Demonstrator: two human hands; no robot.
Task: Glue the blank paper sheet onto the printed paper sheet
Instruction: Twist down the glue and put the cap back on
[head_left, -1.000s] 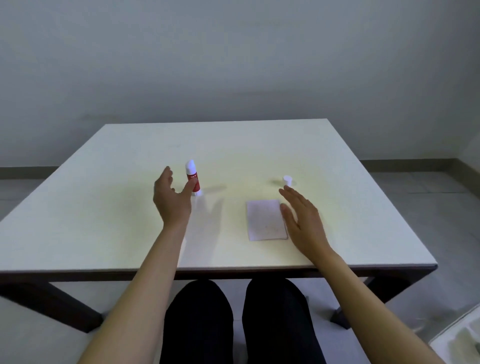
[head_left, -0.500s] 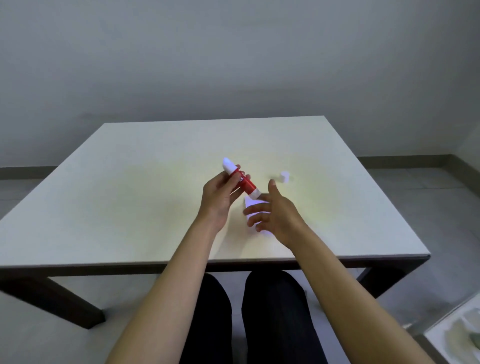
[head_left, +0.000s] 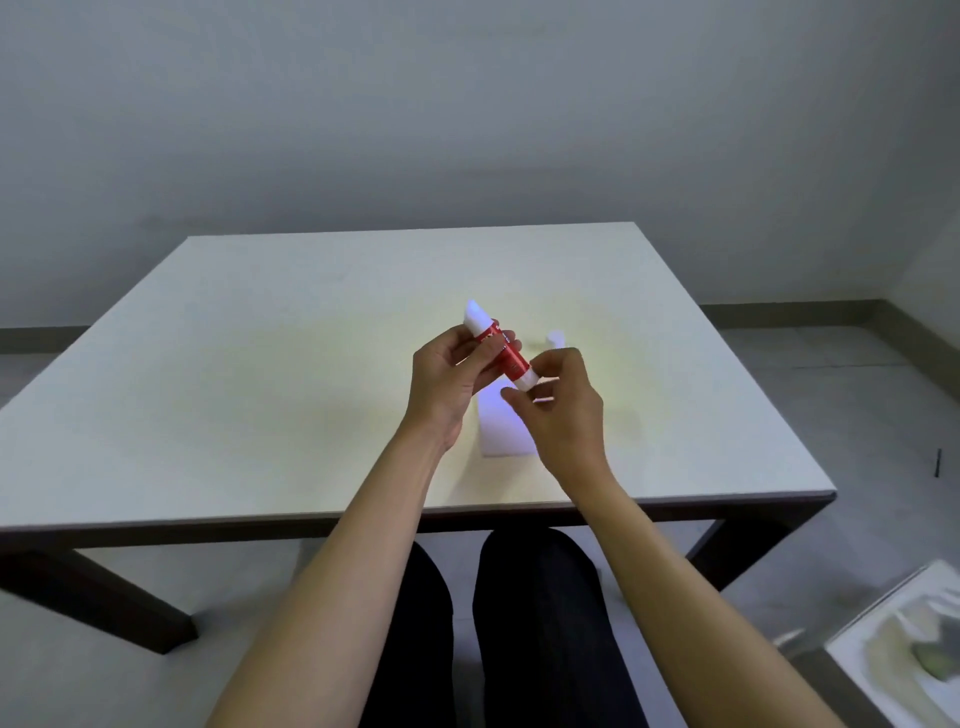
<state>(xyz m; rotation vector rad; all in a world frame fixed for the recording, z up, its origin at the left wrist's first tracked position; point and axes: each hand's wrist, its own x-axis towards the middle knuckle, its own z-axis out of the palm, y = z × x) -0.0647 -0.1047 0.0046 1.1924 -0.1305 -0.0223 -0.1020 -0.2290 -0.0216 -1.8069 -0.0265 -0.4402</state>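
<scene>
Left hand (head_left: 451, 376) grips red glue stick (head_left: 500, 349) mid-body, tilted above desk (head_left: 270, 374), w/ right hand (head_left: 563, 410) pinching its lower white end; paper sheet (head_left: 506, 439) flat below hands.

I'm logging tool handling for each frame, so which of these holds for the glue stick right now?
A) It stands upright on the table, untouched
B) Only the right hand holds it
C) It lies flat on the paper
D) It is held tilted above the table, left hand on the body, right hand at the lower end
D: the glue stick slants in the air, the left hand around its body and the right hand pinching its lower end.
</scene>
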